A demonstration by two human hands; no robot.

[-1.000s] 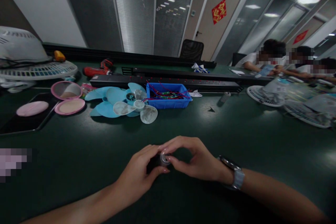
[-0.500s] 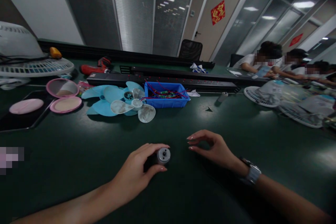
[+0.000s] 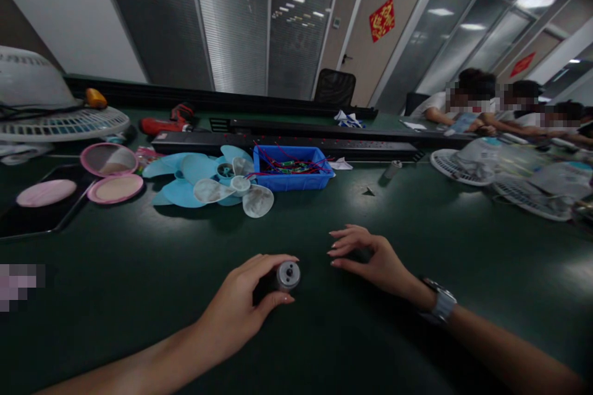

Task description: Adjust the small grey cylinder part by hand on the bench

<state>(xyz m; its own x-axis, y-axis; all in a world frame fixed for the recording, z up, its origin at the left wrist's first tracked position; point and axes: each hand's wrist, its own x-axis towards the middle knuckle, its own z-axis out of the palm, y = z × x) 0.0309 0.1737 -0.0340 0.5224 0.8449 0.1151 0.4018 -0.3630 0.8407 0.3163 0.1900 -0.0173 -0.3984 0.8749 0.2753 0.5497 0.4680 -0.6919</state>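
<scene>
My left hand [image 3: 248, 305] grips a small grey cylindrical motor [image 3: 288, 275] just above the dark green table [image 3: 139, 271], its round metal end face turned toward me. My right hand [image 3: 365, 257], with a watch on its wrist, rests on the table a short way to the right of the motor, fingers loosely curled and holding nothing.
Blue and clear fan blades [image 3: 208, 182] lie beside a blue bin of wired parts [image 3: 293, 168]. Pink round lids [image 3: 111, 174] and a white fan grille [image 3: 55, 117] sit at left. A red drill [image 3: 167, 123] lies farther back. Other people [image 3: 486, 108] work at far right among fan grilles [image 3: 463, 166].
A second ago both hands held the motor together. My right hand has let go and moved to the right; my left hand still holds the motor.
</scene>
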